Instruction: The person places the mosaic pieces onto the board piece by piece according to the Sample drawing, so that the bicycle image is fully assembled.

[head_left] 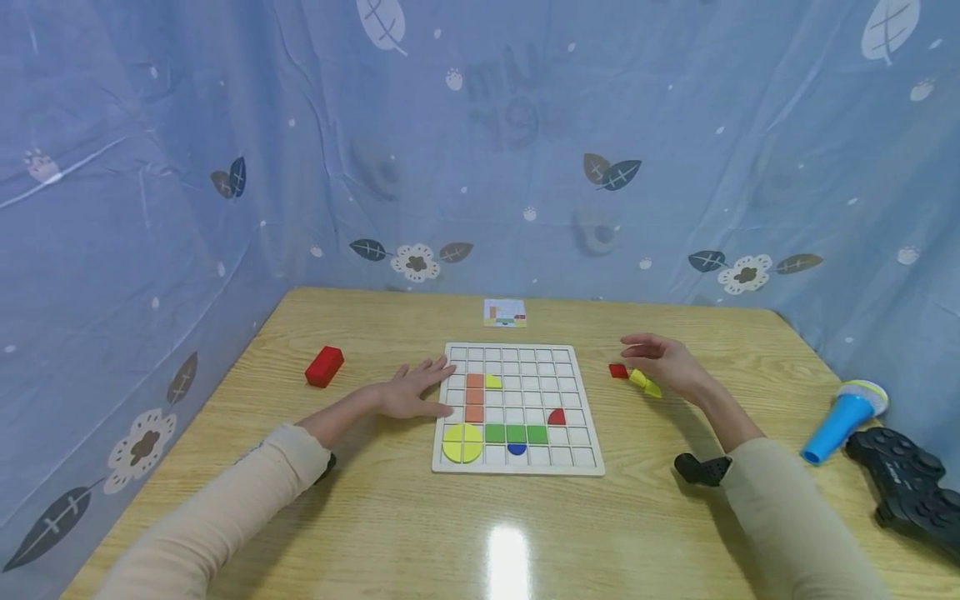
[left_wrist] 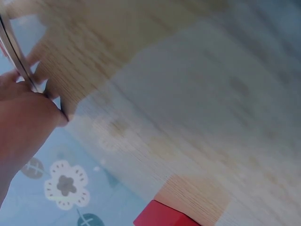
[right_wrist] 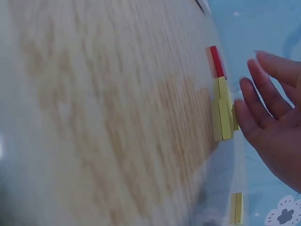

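Note:
A white grid board (head_left: 517,469) lies mid-table, holding colored tiles. My left hand (head_left: 408,392) rests with spread fingers on its left edge. To the board's right, my right hand (head_left: 667,367) hovers beside a few loose yellow pieces (head_left: 639,379) and a red square tile (head_left: 618,371). In the right wrist view its fingers are loosely bent with nothing between them, close to the yellow pieces (right_wrist: 224,117). On the board are orange squares (head_left: 475,397), green squares (head_left: 516,433), a yellow circle of quarter pieces (head_left: 453,450), a yellow quarter (head_left: 492,382), a red quarter (head_left: 557,417) and a blue half-round (head_left: 517,449).
A small printed pattern card (head_left: 505,312) lies behind the board. At the left is a red block (head_left: 325,367). A blue toy microphone (head_left: 836,425) and a black game controller (head_left: 907,483) lie on the right side. A blue patterned curtain (head_left: 480,167) hangs behind the table.

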`<state>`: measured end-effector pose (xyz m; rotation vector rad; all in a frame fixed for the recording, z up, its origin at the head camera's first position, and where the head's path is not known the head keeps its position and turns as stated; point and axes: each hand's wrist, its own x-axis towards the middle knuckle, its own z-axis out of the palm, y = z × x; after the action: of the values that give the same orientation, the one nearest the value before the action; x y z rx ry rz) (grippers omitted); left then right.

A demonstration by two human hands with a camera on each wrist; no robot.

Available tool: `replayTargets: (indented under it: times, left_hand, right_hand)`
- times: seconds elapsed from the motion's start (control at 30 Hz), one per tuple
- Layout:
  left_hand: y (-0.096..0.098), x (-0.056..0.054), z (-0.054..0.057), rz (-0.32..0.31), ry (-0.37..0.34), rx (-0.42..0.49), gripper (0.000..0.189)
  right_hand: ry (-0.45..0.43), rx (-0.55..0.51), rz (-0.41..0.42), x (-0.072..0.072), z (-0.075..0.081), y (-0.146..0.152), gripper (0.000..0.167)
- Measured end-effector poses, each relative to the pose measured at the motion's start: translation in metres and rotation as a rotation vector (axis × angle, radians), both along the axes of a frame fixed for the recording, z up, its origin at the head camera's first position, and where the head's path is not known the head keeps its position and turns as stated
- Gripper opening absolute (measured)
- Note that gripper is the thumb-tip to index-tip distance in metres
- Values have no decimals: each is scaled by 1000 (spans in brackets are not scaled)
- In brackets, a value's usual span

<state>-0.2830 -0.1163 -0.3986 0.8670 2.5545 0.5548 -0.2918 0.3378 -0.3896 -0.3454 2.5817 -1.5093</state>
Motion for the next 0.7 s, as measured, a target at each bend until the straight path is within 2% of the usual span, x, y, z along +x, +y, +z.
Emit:
replayTargets:
  times: [0.17,0.37,0.7]
  left_hand:
    - [0,0,0,4,-7,0,82]
    - [1,1,1,8,-17,7,81]
    - [1,1,1,7,-19,11,81]
  right_hand:
    - [67,104,85,-5,-2,-2,44]
    - [127,232,150,-5,-1,-9,42]
    - [140,306,147,-9,0,-15,41]
